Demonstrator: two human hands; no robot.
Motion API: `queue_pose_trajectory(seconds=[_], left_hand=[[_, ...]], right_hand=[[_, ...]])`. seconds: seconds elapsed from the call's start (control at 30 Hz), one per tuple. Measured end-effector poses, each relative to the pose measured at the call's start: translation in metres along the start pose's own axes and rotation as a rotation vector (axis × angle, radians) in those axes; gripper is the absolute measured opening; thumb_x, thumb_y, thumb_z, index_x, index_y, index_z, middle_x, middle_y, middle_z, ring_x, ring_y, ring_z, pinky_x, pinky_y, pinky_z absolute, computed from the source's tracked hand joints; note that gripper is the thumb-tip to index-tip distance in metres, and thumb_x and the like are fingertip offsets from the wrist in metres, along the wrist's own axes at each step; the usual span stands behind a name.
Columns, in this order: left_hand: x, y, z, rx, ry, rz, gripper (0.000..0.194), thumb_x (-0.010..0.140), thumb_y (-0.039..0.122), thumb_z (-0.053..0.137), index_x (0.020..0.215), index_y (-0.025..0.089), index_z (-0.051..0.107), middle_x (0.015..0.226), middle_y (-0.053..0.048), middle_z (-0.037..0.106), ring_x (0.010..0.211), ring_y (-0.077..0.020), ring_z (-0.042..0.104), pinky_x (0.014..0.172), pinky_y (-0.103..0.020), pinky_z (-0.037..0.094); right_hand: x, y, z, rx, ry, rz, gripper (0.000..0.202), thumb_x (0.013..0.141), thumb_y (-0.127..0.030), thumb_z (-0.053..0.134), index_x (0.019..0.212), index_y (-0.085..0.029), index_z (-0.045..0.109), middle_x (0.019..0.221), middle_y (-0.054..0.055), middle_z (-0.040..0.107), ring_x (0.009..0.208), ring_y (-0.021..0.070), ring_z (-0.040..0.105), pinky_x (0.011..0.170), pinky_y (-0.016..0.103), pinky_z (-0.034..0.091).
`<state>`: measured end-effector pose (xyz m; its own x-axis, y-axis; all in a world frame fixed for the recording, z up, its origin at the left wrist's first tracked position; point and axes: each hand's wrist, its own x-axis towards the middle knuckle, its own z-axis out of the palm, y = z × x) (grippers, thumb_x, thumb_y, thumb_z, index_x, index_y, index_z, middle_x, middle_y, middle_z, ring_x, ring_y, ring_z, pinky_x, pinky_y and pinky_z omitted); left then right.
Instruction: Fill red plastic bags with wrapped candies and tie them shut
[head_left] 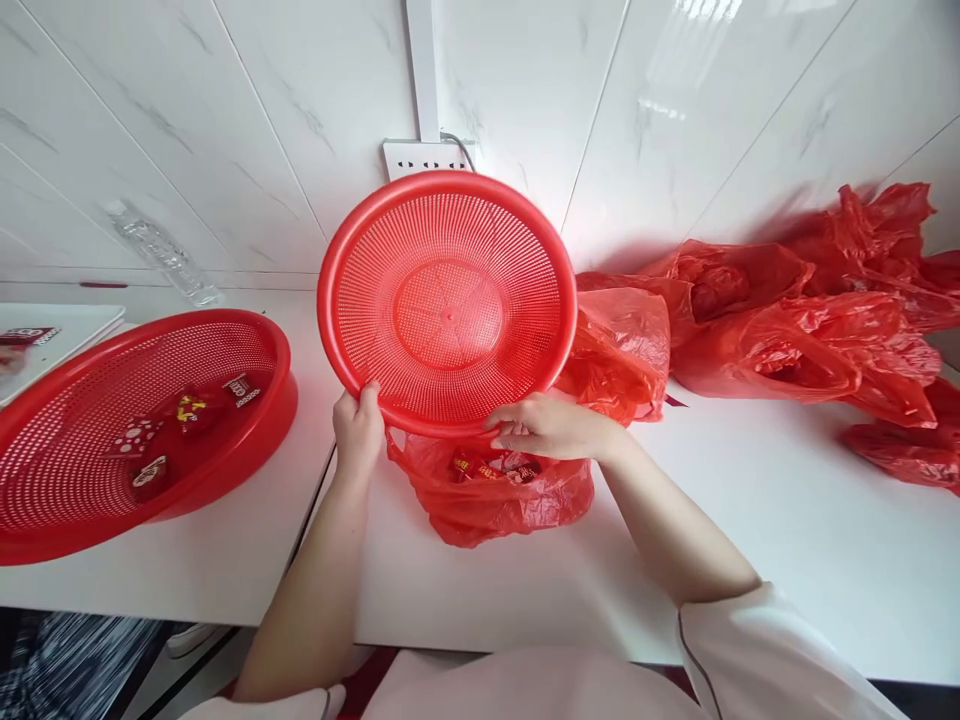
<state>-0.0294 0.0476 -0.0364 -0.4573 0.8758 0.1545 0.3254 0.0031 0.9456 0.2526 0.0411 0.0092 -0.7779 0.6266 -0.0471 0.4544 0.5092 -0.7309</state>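
Note:
A red plastic strainer basket (450, 310) is tipped up so that its bare inside faces me. My left hand (358, 425) grips its lower left rim, thumb on the inner side. At the lower right rim my right hand (536, 425) is closed with bent fingers; whether it also pinches the bag edge below is hard to tell. Directly under the basket a red plastic bag (487, 515) lies open on the white table. Small wrapped sweets (495, 467) in red and yellow wrappers show in its mouth. Part of the bag's opening is hidden behind the rim and my fingers.
On the left stands another red basket (247, 480) with several wrapped sweets (191, 410) in it. Behind it are a clear plastic bottle (165, 250) and a white tray (82, 325). Several filled red bags (772, 330) lie along the wall at right. A power strip (427, 157) sits on the wall.

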Motion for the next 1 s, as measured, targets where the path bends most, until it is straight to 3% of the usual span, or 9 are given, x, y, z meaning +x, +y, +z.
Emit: queue_pose_trajectory(seconds=[0.13, 0.27, 0.37, 0.5, 0.6, 0.67, 0.73, 0.87, 1.0], left_hand=[[0.007, 0.001, -0.008, -0.019, -0.004, -0.148, 0.024, 0.076, 0.041, 0.055, 0.068, 0.018, 0.057, 0.068, -0.005, 0.061, 0.061, -0.0182, 0.059, 0.049, -0.027, 0.047], [0.014, 0.002, -0.010, -0.096, -0.028, -0.363, 0.024, 0.072, 0.038, 0.057, 0.077, 0.015, 0.061, 0.074, -0.009, 0.067, 0.058, -0.0212, 0.064, 0.049, -0.031, 0.051], [0.017, 0.007, -0.015, -0.045, -0.091, -0.429, 0.027, 0.072, 0.040, 0.058, 0.080, 0.015, 0.063, 0.074, -0.011, 0.069, 0.058, -0.0230, 0.066, 0.052, -0.032, 0.052], [0.011, 0.026, -0.033, 0.369, -0.110, -0.278, 0.044, 0.081, 0.054, 0.044, 0.073, 0.018, 0.068, 0.069, -0.012, 0.068, 0.068, -0.0296, 0.067, 0.067, -0.043, 0.052], [0.000, 0.042, -0.055, 0.769, 0.145, -0.022, 0.051, 0.086, 0.058, 0.038, 0.077, 0.021, 0.071, 0.077, -0.013, 0.070, 0.084, -0.0349, 0.064, 0.076, -0.050, 0.048], [-0.004, 0.046, -0.068, 0.889, 0.366, 0.119, 0.048, 0.089, 0.055, 0.038, 0.097, 0.021, 0.071, 0.095, -0.014, 0.070, 0.100, -0.0366, 0.060, 0.084, -0.052, 0.045], [-0.003, 0.043, -0.077, 0.969, 0.474, 0.163, 0.049, 0.090, 0.051, 0.039, 0.116, 0.018, 0.064, 0.115, -0.018, 0.066, 0.114, -0.0386, 0.054, 0.093, -0.057, 0.040], [0.009, 0.024, -0.076, 1.111, 0.340, 0.014, 0.053, 0.086, 0.048, 0.049, 0.118, 0.008, 0.061, 0.113, -0.023, 0.064, 0.116, -0.0435, 0.051, 0.104, -0.067, 0.021], [0.016, 0.015, -0.065, 1.022, 0.348, 0.063, 0.039, 0.086, 0.037, 0.053, 0.109, 0.007, 0.062, 0.109, -0.021, 0.065, 0.118, -0.0372, 0.051, 0.112, -0.061, 0.012]], right_hand=[[0.000, -0.007, 0.002, -0.233, 0.312, -0.074, 0.031, 0.095, -0.030, 0.050, 0.122, -0.018, 0.058, 0.103, 0.008, 0.067, 0.081, 0.0158, 0.065, 0.073, 0.028, 0.049], [0.007, -0.004, 0.014, -0.615, 0.353, 0.006, 0.053, 0.087, -0.042, 0.063, 0.136, -0.026, 0.048, 0.128, 0.010, 0.057, 0.085, 0.0207, 0.066, 0.064, 0.028, 0.048], [0.019, 0.006, 0.029, -0.782, 0.409, 0.207, 0.035, 0.093, -0.031, 0.055, 0.128, -0.024, 0.053, 0.122, 0.011, 0.058, 0.074, 0.0186, 0.066, 0.056, 0.027, 0.045], [0.032, 0.023, 0.038, -0.683, 0.578, 0.275, 0.012, 0.095, -0.025, 0.050, 0.102, -0.018, 0.057, 0.107, 0.011, 0.058, 0.082, 0.0201, 0.066, 0.066, 0.029, 0.051], [0.034, 0.033, 0.034, -0.507, 0.728, 0.155, 0.017, 0.089, -0.026, 0.060, 0.102, -0.018, 0.054, 0.119, 0.013, 0.052, 0.094, 0.0216, 0.064, 0.080, 0.034, 0.055], [0.033, 0.035, 0.030, -0.416, 0.782, 0.089, 0.017, 0.088, -0.024, 0.061, 0.102, -0.019, 0.053, 0.122, 0.013, 0.050, 0.097, 0.0220, 0.063, 0.082, 0.036, 0.055], [0.031, 0.034, 0.026, -0.358, 0.825, 0.030, 0.016, 0.088, -0.023, 0.061, 0.102, -0.020, 0.053, 0.121, 0.012, 0.051, 0.100, 0.0229, 0.063, 0.084, 0.037, 0.056], [0.026, 0.024, 0.019, -0.301, 0.918, -0.070, 0.018, 0.088, -0.026, 0.061, 0.103, -0.022, 0.053, 0.120, 0.012, 0.052, 0.108, 0.0243, 0.060, 0.091, 0.041, 0.053], [0.018, 0.003, 0.014, -0.275, 0.998, -0.143, 0.020, 0.087, -0.029, 0.062, 0.104, -0.023, 0.054, 0.121, 0.011, 0.052, 0.115, 0.0251, 0.057, 0.094, 0.042, 0.052]])
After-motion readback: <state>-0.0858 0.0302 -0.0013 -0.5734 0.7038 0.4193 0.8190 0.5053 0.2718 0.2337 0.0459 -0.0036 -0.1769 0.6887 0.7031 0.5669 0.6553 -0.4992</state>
